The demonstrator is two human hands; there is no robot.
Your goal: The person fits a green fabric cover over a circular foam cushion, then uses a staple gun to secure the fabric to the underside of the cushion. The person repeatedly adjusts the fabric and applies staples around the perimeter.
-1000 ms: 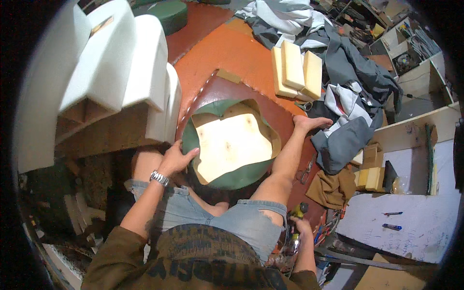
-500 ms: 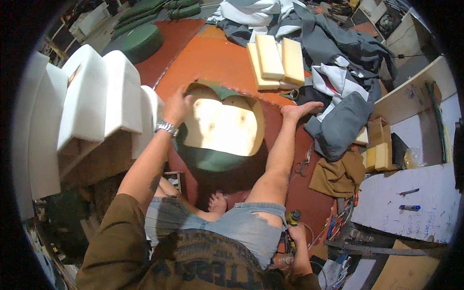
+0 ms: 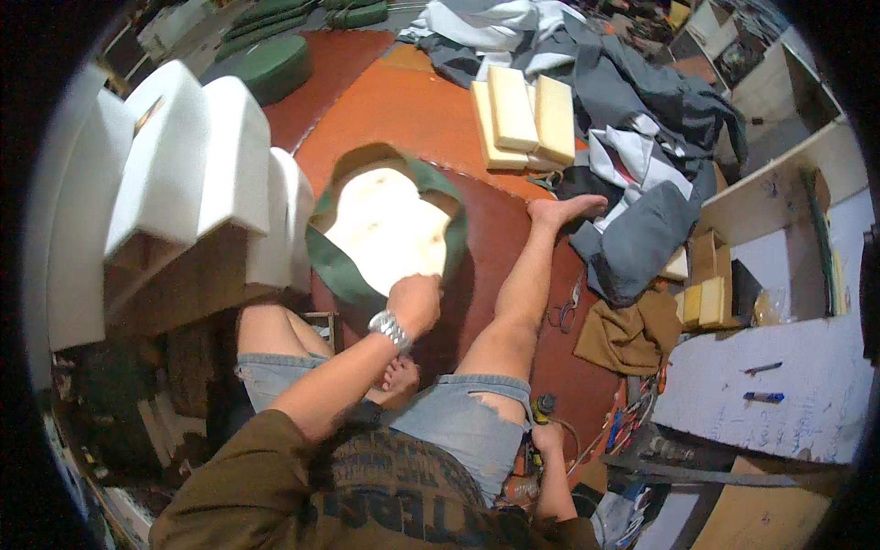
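1. At far left stand several white, round-topped padded shapes (image 3: 234,156); the nearest sits just beside the work.
2. The round piece with a pale wooden face and a green fabric band (image 3: 385,295) lies on the brown-red and orange floor covering (image 3: 495,215). Half a second ago it was farther right; now it has shifted toward the white shapes, and more of the band shows along its right side.
3. The left hand (image 3: 415,305) has come from the piece's far-left edge round to its near-right edge. Its fingers are bent at that rim, with most of the piece beyond them and to their left; I cannot tell whether they pinch the fabric.
4. The right hand (image 3: 548,438) is at much the same place as before, low beside the hip. Its fingers are wrapped round a yellow-and-black handheld tool (image 3: 544,404), whose head shows above them, well apart from the round piece.
5. Farther right, metal scissors (image 3: 566,312) lie near a crumpled brown cloth (image 3: 628,330).
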